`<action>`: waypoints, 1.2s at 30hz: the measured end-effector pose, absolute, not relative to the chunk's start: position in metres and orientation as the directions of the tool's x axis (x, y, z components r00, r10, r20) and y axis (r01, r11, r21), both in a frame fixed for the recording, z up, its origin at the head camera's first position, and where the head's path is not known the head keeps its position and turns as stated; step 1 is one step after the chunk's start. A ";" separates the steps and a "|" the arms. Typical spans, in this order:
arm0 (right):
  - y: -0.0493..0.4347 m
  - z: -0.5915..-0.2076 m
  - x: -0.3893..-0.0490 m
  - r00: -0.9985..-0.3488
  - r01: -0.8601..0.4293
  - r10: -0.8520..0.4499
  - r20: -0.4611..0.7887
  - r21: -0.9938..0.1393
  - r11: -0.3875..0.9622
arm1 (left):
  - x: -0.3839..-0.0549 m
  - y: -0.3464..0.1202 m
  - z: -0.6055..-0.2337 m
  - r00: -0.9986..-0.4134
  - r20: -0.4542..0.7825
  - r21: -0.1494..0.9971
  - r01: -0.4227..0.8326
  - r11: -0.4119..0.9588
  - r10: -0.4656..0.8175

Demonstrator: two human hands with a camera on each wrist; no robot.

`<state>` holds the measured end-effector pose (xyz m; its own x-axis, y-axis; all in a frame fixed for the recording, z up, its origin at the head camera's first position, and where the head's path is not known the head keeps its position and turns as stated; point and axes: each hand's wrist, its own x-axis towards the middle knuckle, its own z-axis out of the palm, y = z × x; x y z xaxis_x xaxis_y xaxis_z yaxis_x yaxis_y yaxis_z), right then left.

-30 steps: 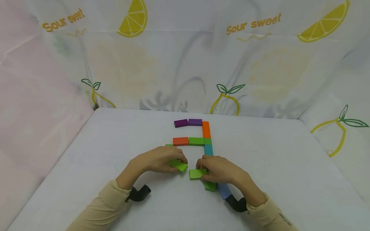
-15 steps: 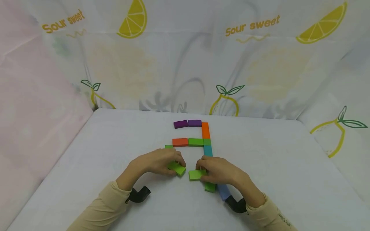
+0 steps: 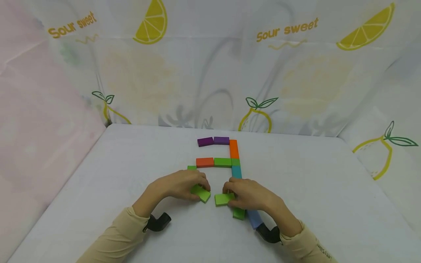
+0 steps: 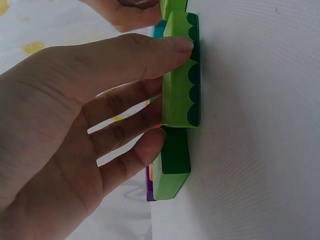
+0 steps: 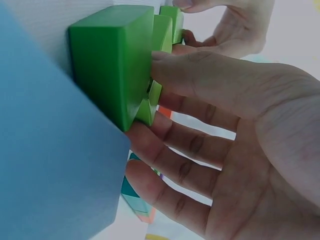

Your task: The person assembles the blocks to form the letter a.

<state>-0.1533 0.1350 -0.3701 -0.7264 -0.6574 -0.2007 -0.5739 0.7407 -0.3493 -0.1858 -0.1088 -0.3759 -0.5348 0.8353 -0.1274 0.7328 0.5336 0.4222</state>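
Note:
My left hand (image 3: 179,184) pinches a light green block (image 3: 202,193) between thumb and fingers. The left wrist view shows a dark green scalloped pattern on that block's face. Beyond it, another green block (image 4: 172,165) sits close to the fingertips. In the head view, my right hand (image 3: 251,193) pinches a second light green block (image 3: 223,199), its right end hidden under the fingers. A gap separates the two light green blocks. A darker green block (image 3: 239,213) lies just below the right thumb. Beside it runs a blue block (image 3: 254,219), partly covered by the right hand.
Farther back, a column holds a teal block (image 3: 236,171), a small green block (image 3: 235,162) and an orange block (image 3: 234,149). Left of it lie a red block (image 3: 205,163), a green block (image 3: 222,163) and two purple blocks (image 3: 221,141). White cloth (image 3: 148,146) covers the table.
My left hand has shifted its light green block slightly to the left and nearer to me, widening the gap between the two blocks. The right hand has stayed in place.

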 end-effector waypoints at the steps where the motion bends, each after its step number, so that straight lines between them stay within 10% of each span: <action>1: 0.135 -0.370 -0.153 -0.727 -0.573 -0.656 -0.200 -0.349 0.741 | -0.186 -0.109 -0.376 -0.535 -0.128 0.423 0.732 0.534 0.835; 36: 0.132 -0.373 -0.154 -0.759 -0.571 -0.638 -0.131 -0.337 0.749 | -0.188 -0.109 -0.377 -0.519 -0.133 0.432 0.736 0.521 0.844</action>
